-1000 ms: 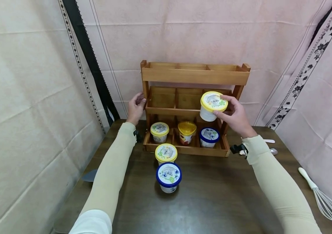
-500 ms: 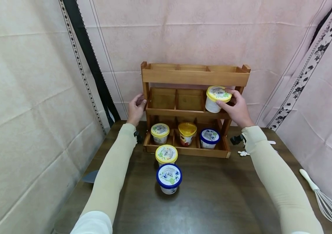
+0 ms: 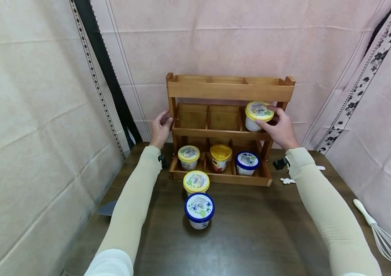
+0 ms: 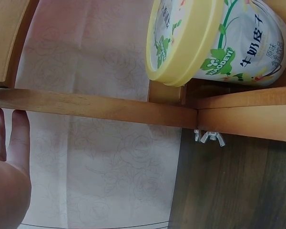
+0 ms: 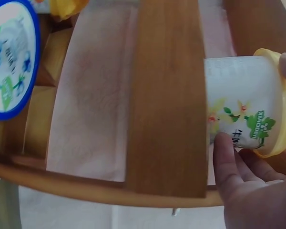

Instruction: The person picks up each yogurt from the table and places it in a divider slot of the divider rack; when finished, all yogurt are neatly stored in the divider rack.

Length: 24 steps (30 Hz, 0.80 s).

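Observation:
My right hand grips a white tub with a yellow lid at the right compartment of the wooden rack's middle tier. In the right wrist view the tub's lower part is behind the tier's front board, with fingers and thumb around the lid end. My left hand is at the rack's left side. Its fingertips touch the side post in the left wrist view. The bottom tier carries a yellow-lidded tub, a cup with a clear yellow lid and a blue-lidded tub.
In front of the rack, a yellow-lidded tub and a blue-lidded tub stand on the dark wooden table. A whisk lies on the right, white utensils are near the right wrist, and a grey item is beside the left forearm.
My right hand has carried the yellow-lidded tub rightward and back into the middle tier's right compartment. The left hand has stayed at the rack's side.

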Motion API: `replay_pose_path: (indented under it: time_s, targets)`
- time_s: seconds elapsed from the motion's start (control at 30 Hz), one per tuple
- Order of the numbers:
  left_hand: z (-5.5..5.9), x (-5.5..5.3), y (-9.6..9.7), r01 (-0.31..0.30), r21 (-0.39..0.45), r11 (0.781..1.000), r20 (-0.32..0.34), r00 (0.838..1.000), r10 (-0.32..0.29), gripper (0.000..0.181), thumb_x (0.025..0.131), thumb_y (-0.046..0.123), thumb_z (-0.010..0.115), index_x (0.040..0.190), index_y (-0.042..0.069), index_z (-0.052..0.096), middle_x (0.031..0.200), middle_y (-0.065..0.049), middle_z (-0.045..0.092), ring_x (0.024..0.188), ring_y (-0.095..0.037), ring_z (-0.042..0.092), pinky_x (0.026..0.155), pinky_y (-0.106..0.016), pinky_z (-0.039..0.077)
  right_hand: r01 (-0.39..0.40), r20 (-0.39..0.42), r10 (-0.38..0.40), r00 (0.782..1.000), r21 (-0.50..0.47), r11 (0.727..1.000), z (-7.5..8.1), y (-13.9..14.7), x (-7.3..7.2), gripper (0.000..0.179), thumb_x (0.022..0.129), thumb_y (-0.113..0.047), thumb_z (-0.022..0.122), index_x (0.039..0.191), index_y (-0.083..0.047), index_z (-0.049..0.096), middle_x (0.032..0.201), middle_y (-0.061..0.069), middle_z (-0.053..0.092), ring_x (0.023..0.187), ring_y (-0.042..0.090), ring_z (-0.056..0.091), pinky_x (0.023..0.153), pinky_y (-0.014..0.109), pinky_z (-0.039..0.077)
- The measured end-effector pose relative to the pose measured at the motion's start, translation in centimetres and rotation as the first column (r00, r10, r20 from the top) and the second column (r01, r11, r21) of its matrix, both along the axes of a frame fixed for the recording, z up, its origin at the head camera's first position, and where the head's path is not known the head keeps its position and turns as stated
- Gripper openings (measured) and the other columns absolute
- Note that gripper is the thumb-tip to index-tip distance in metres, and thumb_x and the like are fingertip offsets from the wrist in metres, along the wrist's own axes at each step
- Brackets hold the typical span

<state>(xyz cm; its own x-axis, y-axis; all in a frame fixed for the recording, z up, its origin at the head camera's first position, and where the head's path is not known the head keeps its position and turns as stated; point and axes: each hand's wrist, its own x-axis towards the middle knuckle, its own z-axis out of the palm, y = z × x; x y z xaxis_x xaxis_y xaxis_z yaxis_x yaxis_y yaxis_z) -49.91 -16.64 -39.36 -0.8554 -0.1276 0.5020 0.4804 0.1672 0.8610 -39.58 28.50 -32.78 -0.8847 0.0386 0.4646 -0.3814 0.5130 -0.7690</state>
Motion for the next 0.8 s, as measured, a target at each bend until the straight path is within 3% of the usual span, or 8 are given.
replay_pose_path:
  time_s: [0.33, 0.6, 0.8]
  targets:
    - [-0.1, 0.0, 0.0, -0.008, -0.001, 1.0, 0.012, 1.0, 0.008, 0.042, 0.106, 0.025, 0.065, 0.147, 0.017, 0.062, 0.141, -0.011, 0.065, 0.127, -0.026, 0.061, 0.113, -0.042, 0.05, 0.071, -0.017, -0.07, 0.997, 0.078, 0.994, -1.1, 0.3, 0.4, 0.078, 0.09, -0.045, 0.084, 0.149, -0.006, 0.052, 0.143, 0.017, 0.061, 0.125, 0.029, 0.065, 0.086, 0.007, 0.05]
    - [-0.1, 0.1, 0.0, -0.015, -0.002, 1.0, 0.011, 1.0, 0.015, 0.041, 0.106, 0.024, 0.065, 0.147, 0.016, 0.063, 0.14, -0.012, 0.066, 0.127, -0.026, 0.061, 0.112, -0.041, 0.05, 0.113, -0.04, -0.108, 0.993, 0.167, 0.979, -1.5, 0.3, 1.0, 0.077, 0.089, -0.044, 0.085, 0.149, -0.006, 0.053, 0.142, 0.019, 0.059, 0.124, 0.033, 0.065, 0.1, 0.039, 0.059]
    - [0.1, 0.2, 0.1, -0.013, -0.002, 1.0, 0.013, 1.0, 0.013, 0.041, 0.107, 0.024, 0.065, 0.146, 0.016, 0.063, 0.14, -0.011, 0.066, 0.126, -0.025, 0.061, 0.112, -0.041, 0.05, 0.082, -0.029, -0.08, 0.996, 0.107, 0.991, -1.5, 0.3, 1.6, 0.077, 0.091, -0.041, 0.084, 0.152, -0.007, 0.051, 0.145, 0.017, 0.054, 0.13, 0.032, 0.06, 0.107, 0.043, 0.056]
